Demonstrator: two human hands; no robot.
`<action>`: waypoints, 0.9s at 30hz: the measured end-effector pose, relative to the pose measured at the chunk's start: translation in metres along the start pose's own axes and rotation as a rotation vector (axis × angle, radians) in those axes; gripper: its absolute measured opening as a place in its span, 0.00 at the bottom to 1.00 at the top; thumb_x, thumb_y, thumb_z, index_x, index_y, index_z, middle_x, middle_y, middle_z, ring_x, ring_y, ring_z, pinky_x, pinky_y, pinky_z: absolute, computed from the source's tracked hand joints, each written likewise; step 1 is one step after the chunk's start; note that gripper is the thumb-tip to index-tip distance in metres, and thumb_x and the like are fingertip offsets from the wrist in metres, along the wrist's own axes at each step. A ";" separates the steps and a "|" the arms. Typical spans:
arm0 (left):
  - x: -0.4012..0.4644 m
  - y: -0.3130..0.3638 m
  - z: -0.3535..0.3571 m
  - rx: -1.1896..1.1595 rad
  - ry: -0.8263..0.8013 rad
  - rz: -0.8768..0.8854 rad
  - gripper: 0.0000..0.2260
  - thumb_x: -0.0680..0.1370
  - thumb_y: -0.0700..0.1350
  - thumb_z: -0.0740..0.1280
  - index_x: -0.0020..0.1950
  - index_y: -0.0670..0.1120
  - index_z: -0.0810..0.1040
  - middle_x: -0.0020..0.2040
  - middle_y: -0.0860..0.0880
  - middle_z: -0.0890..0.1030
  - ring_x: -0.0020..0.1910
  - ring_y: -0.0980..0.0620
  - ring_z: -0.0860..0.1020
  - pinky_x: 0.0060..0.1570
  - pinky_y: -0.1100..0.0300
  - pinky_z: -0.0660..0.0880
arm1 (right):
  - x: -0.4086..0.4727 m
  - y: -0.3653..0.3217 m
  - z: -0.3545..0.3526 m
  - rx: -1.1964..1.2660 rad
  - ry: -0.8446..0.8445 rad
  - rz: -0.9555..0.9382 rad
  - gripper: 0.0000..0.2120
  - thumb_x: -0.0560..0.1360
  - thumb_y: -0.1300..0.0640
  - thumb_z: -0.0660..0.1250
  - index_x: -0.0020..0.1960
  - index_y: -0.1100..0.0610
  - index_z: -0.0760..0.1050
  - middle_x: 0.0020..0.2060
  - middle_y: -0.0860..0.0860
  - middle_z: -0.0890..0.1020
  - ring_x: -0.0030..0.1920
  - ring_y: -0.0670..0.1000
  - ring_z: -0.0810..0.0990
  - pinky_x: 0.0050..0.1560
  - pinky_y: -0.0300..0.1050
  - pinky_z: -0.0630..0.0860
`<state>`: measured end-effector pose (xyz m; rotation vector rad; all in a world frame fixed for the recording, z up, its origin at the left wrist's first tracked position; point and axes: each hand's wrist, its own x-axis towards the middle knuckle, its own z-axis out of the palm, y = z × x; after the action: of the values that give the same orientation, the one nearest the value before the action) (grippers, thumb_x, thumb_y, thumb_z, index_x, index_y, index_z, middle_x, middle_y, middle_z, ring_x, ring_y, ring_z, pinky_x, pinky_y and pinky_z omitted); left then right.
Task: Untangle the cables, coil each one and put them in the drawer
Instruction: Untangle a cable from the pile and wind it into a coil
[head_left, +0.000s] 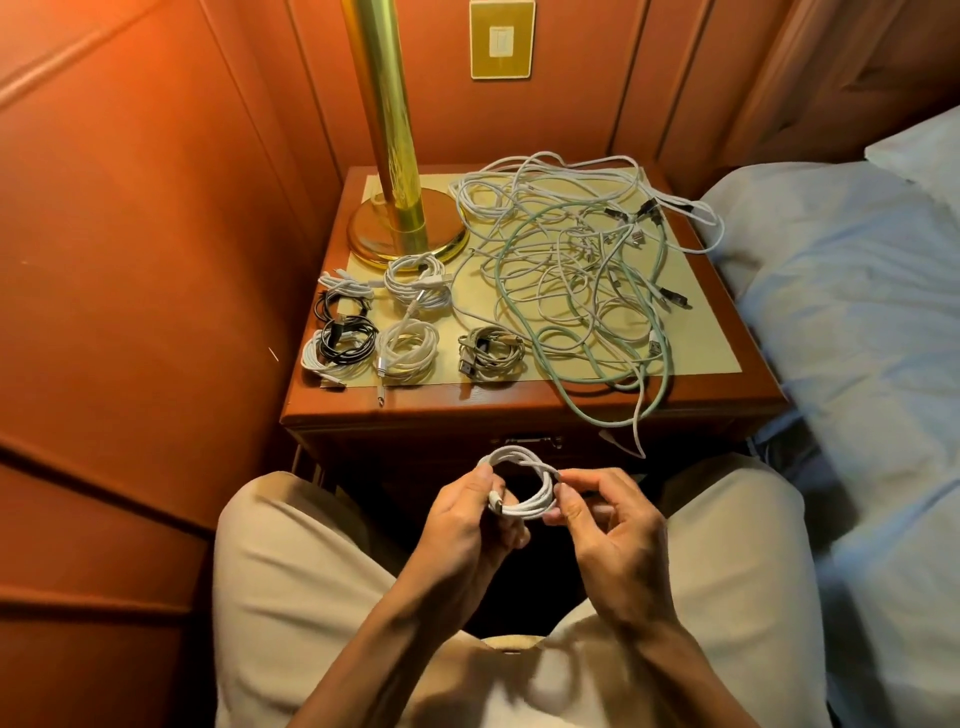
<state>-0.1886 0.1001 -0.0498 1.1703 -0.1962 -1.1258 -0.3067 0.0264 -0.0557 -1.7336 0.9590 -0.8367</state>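
Observation:
A coiled white cable (524, 462) hangs between my hands over my lap, in front of the nightstand. My left hand (467, 514) grips its left side with the plug end under my thumb. My right hand (602, 514) pinches its right side. A tangle of white and pale green cables (576, 270) covers the right part of the nightstand top (691, 358); some strands hang over the front edge. Several coiled cables lie on the left: a white coil (415, 278), another white coil (408, 353), a black coil (345, 340) and a beige coil (488, 353). The drawer handle (535, 441) shows on the closed front.
A brass lamp (400, 208) stands at the back left of the nightstand. A bed with pale sheets (857, 312) lies right beside it. Wood-panelled wall (130, 234) closes in the left side and back. My knees sit close to the nightstand front.

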 end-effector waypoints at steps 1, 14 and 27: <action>-0.001 -0.002 0.003 0.031 -0.008 0.005 0.18 0.85 0.44 0.55 0.36 0.41 0.70 0.28 0.46 0.71 0.27 0.51 0.70 0.34 0.57 0.69 | -0.001 -0.005 -0.001 0.080 -0.015 0.083 0.09 0.77 0.65 0.69 0.49 0.52 0.82 0.44 0.49 0.85 0.43 0.47 0.86 0.44 0.42 0.83; 0.008 -0.013 0.006 1.061 0.018 0.463 0.17 0.84 0.53 0.52 0.49 0.45 0.75 0.37 0.51 0.78 0.35 0.52 0.77 0.38 0.48 0.73 | -0.001 -0.009 -0.014 0.474 -0.144 0.538 0.17 0.77 0.62 0.67 0.65 0.59 0.74 0.47 0.56 0.87 0.49 0.55 0.86 0.51 0.50 0.81; 0.008 -0.015 -0.016 0.524 0.067 0.144 0.18 0.76 0.58 0.70 0.46 0.45 0.70 0.32 0.49 0.71 0.31 0.50 0.69 0.30 0.59 0.67 | 0.000 -0.011 -0.016 0.672 -0.319 0.535 0.19 0.78 0.73 0.61 0.64 0.57 0.72 0.48 0.59 0.86 0.49 0.56 0.86 0.44 0.41 0.81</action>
<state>-0.1835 0.1042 -0.0724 1.6245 -0.5388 -0.9300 -0.3176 0.0230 -0.0404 -0.9276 0.7509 -0.4331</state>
